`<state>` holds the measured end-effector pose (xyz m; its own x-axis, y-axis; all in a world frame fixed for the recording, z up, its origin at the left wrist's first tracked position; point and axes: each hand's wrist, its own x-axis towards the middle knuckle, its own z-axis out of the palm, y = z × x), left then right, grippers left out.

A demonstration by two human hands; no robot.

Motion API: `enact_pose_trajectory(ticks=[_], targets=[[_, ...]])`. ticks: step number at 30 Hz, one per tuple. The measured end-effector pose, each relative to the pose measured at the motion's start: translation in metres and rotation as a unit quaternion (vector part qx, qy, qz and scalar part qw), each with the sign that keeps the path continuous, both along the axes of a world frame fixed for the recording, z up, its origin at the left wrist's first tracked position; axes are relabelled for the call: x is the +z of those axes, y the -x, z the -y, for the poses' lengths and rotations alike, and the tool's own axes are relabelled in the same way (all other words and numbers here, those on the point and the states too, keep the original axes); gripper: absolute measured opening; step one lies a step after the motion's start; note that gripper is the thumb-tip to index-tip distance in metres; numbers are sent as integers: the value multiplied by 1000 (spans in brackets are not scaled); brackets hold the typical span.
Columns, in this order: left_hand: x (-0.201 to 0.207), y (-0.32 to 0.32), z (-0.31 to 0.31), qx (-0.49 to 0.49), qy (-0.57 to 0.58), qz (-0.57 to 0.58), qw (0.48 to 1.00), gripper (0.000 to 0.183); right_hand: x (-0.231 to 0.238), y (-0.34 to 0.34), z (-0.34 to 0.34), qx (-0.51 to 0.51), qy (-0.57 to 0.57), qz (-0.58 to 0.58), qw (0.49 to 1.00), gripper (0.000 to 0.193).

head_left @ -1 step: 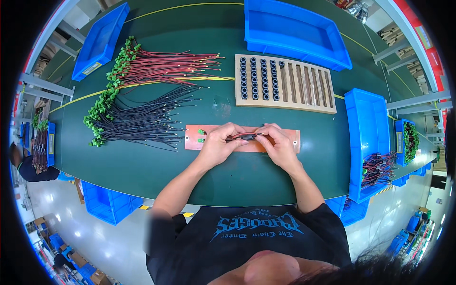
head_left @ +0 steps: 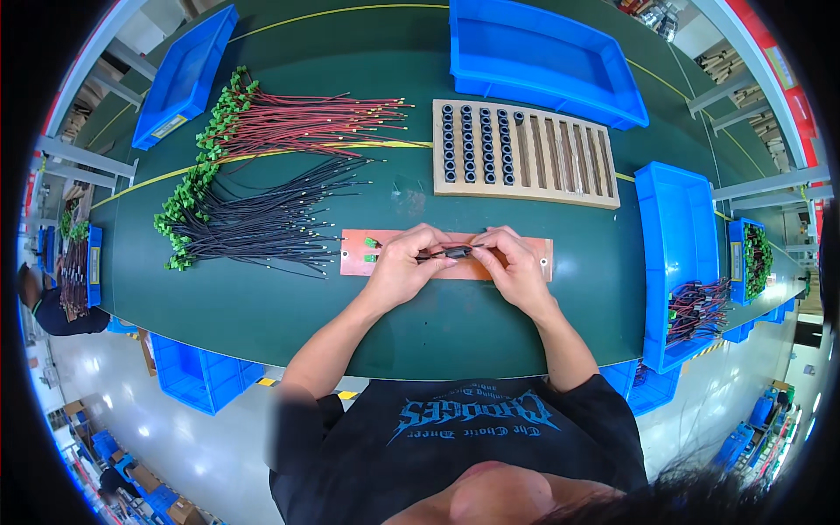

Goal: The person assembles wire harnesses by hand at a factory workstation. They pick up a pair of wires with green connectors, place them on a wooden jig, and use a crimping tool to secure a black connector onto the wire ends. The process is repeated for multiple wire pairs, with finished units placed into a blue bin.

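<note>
Honestly, barely any change from the frame just before: both hands are in the same place with the same pinch, so the handwork looks mid-step to me.

Left hand (head_left: pixel 404 260) and right hand (head_left: pixel 514 265) both have a fingertip grip on a dark wired piece (head_left: pixel 458 252), one at each end, right over the orange-pink board (head_left: pixel 354 267). Can't tell what the fingers underneath are doing. Palms face inward, thumbs nearly meet, and the forearms angle in from the lower edge with elbows spread.

Two green connectors (head_left: pixel 372 242) sit on the board's left end, just beside the left hand. Further left on the table (head_left: pixel 420 328) there's a fan of black wires (head_left: pixel 271 214) with a fan of red wires (head_left: pixel 306 114) beyond it, green ends outward. Past the board is a slotted tan tray (head_left: pixel 525 194) with black rings (head_left: pixel 467 144) in its left rows. Off right, a long blue bin (head_left: pixel 681 227) holds red-and-black wire bundles (head_left: pixel 691 315) at its near end.
</note>
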<state>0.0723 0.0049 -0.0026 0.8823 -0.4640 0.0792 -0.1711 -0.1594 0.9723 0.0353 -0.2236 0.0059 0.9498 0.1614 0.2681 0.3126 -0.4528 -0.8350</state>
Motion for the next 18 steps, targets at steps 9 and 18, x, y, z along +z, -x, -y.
enact_pose_trajectory(ticks=[9,18], targets=[[1,1,1,-2,-36,-19,999,15,12,8,6,-64,-87,-71,992,11],[8,6,9,5,-4,44,999,21,-2,5,0,-31,-6,-1,999,10]])
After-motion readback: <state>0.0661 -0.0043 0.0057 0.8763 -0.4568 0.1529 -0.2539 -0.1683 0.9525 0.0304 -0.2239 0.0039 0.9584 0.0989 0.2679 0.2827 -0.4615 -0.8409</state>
